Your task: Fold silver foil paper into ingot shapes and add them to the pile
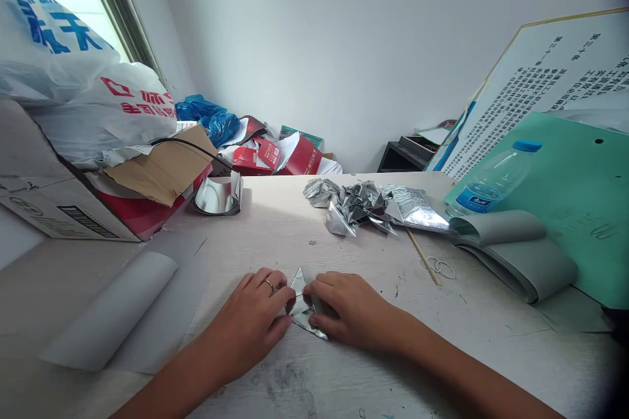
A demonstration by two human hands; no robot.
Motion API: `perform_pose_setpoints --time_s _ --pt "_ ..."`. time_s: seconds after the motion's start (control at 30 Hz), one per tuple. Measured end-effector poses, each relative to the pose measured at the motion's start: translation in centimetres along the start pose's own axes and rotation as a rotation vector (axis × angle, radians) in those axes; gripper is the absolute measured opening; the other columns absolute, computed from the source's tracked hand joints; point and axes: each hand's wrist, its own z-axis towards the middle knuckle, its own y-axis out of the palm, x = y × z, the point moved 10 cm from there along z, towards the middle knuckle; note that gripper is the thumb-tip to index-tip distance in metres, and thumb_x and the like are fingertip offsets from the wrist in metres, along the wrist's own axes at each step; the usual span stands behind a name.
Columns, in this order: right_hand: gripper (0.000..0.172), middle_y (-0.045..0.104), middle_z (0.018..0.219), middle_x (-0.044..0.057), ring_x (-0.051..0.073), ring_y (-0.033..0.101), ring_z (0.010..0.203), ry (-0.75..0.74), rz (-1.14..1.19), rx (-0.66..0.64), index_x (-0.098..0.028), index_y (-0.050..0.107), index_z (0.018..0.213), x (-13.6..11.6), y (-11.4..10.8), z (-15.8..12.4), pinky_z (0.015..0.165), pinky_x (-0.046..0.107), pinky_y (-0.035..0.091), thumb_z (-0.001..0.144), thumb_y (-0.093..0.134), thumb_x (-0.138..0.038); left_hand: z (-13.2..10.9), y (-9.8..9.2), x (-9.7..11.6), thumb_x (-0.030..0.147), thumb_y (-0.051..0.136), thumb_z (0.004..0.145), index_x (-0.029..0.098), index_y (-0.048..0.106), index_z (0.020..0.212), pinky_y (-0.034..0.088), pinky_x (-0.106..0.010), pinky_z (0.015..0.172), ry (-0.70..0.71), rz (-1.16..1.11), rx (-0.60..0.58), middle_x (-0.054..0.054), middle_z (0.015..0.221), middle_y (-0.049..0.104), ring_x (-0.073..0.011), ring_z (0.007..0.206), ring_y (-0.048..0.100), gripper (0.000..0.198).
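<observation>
The left hand [248, 324] and right hand [351, 311] meet near the middle of the desk [275, 236], with a small folded foil triangle [305, 319] between them, lying flat on the desk surface. Neither hand is clenched: the fingers of both curve gently over the edges of the foil and press it down, though they hide much of it, so a firm pinch can't be ruled out. Both forearms angle inward from the lower corners of the view, wrists low and close to the desk. (A ring [270, 285] sits on one finger of the left hand.)

Farther along the desk lies a heap of creased silver foil pieces [354, 209], many already folded into sharp, angular shapes. The curled grey sheet [111, 311] on the left and the rolled grey sheets [515, 255] on the right show no such folds. Near the rolled sheets are a thin wooden stick [422, 255], a few rubber bands [439, 268] and a plastic water bottle [491, 177] lying on a green folder [580, 209]. A curved piece of shiny foil [216, 196] stands beside a cardboard box [59, 203].
</observation>
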Motion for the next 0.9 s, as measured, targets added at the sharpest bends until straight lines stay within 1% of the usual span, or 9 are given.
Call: perform_pose_setpoints --time_s 0.23,0.37,0.57,0.9 --pt "0.026 0.065 0.104 0.003 0.016 0.058 0.092 -0.006 -0.02 0.005 -0.023 0.061 0.112 -0.05 0.02 0.04 0.075 0.025 0.034 0.09 0.062 -0.036 0.05 -0.19 0.06 0.012 0.061 0.086 0.025 0.061 0.102 0.044 -0.042 0.09 0.009 -0.005 0.018 -0.002 0.11 0.057 -0.0235 0.106 0.051 0.021" --pt "0.027 0.065 0.104 0.004 0.015 0.057 0.092 -0.014 -0.018 0.005 -0.022 0.061 0.113 -0.05 0.09 0.02 0.075 0.026 0.034 0.09 0.062 -0.036 0.05 -0.18 0.01 0.012 0.062 0.086 0.026 0.061 0.104 0.043 -0.043 0.091 0.008 -0.009 0.001 -0.002 0.112 0.057 -0.0239 0.108 0.051 0.023" --pt "0.03 0.065 0.104 0.004 0.016 0.057 0.093 -0.017 -0.004 -0.001 -0.023 0.06 0.118 0.06 0.25 0.02 0.076 0.026 0.034 0.091 0.06 -0.037 0.04 -0.19 0.01 0.013 0.062 0.087 0.026 0.061 0.103 0.043 -0.043 0.092 -0.004 -0.016 -0.017 -0.002 0.112 0.057 -0.024 0.109 0.05 0.02" --pt "0.027 0.065 0.106 0.003 0.016 0.057 0.094 -0.024 -0.002 -0.005 -0.023 0.059 0.113 0.0 0.13 0.06 0.076 0.027 0.034 0.091 0.06 -0.037 0.08 0.03 -0.1 0.013 0.059 0.089 0.026 0.06 0.103 0.041 -0.045 0.094 -0.007 -0.017 -0.043 -0.002 0.113 0.056 -0.0239 0.11 0.048 0.019"
